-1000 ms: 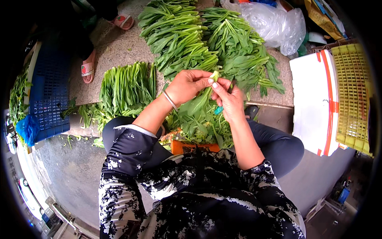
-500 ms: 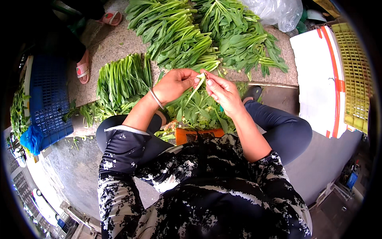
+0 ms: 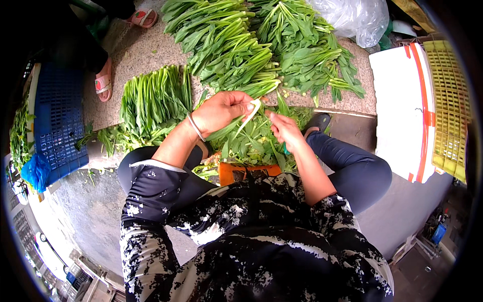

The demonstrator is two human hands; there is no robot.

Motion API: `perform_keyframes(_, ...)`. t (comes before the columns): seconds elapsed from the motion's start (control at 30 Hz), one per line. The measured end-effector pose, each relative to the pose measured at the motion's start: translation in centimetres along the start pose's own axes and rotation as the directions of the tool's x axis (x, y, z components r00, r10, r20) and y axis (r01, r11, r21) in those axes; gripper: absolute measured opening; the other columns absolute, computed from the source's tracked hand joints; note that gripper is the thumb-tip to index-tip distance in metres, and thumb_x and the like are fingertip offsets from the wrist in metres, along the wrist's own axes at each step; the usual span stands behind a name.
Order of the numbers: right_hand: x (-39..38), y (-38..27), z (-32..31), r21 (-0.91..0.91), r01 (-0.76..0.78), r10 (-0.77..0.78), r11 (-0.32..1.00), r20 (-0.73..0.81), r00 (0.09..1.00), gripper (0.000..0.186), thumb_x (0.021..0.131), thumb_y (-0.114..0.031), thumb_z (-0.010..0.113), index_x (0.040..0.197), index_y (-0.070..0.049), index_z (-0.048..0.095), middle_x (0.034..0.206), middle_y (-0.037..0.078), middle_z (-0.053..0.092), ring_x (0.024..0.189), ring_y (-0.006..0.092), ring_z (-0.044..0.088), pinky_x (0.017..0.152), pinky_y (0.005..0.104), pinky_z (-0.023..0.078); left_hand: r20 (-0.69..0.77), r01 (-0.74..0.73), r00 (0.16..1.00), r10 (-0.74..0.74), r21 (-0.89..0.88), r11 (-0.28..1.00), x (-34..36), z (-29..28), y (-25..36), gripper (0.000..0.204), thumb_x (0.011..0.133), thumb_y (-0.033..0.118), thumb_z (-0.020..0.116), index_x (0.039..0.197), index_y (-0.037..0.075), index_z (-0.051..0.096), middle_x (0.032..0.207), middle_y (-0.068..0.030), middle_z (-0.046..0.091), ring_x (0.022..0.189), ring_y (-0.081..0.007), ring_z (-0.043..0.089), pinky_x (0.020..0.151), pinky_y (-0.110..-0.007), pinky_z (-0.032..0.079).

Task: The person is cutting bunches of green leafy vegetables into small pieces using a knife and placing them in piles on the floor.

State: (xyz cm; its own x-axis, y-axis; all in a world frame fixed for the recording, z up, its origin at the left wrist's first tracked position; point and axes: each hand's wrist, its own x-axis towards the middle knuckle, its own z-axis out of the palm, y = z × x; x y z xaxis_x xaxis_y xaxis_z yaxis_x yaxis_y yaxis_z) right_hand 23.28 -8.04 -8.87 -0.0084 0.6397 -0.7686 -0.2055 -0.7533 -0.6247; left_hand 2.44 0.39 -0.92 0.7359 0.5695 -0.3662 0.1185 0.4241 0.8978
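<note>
My left hand grips a leafy green stalk by its pale end, which points up between the fingers while its leaves hang down. Just right of it, my right hand is closed on a small teal-handled tool, mostly hidden by the fingers. Below both hands lies a loose heap of leaves over an orange container. On the stone ledge are an upright-looking row of bunched greens and two larger stacks of the same greens.
A person's feet in pink slippers are at upper left. A blue crate with a blue bag stands left. At right are a white box and yellow crate. Clear plastic bags lie behind. My bent knees flank the heap.
My right hand has drawn away to the right and down from the stalk. My left hand keeps hold of it, with the pale end now bare of the right fingers.
</note>
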Motion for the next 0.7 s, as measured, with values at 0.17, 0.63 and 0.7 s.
perform_keyframes(0.17,7.9,-6.3,0.9,0.01,0.37,-0.351,0.929,-0.294,0.889,0.045,0.08,-0.034,0.062,0.111,-0.002,0.051,0.073,0.004,0.056,0.043,0.007,0.044,0.036,0.0204,0.031,0.01,0.147,0.989,-0.147,-0.149,0.978,0.0,0.4,0.7,0.022,0.091,0.02,0.046,0.099,0.001,0.053,0.081,-0.0054,0.059,0.073,-0.012,0.057,0.066,-0.024,0.046)
perform_keyframes(0.63,7.3,-13.2,2.7,0.214,0.485,-0.491,0.848,-0.032,0.871,0.017,0.075,-0.011,0.068,0.088,-0.005,0.06,0.075,0.0,0.061,0.059,0.0072,0.056,0.041,0.0161,0.033,-0.452,0.025,0.775,0.442,0.721,0.693,0.9,-0.9,0.5,0.021,0.078,0.017,0.062,0.095,0.006,0.062,0.079,-0.0126,0.061,0.066,-0.0225,0.056,0.064,-0.032,0.045)
perform_keyframes(0.7,4.8,-13.1,3.3,0.233,0.532,-0.554,0.814,0.037,0.832,0.018,0.075,-0.011,0.068,0.089,-0.004,0.059,0.075,0.002,0.061,0.06,0.0078,0.057,0.041,0.016,0.033,-0.421,0.021,0.63,0.652,0.849,0.527,0.8,-0.4,1.4,0.026,0.077,0.016,0.063,0.101,0.006,0.06,0.091,-0.0137,0.06,0.075,-0.0245,0.057,0.068,-0.033,0.046)
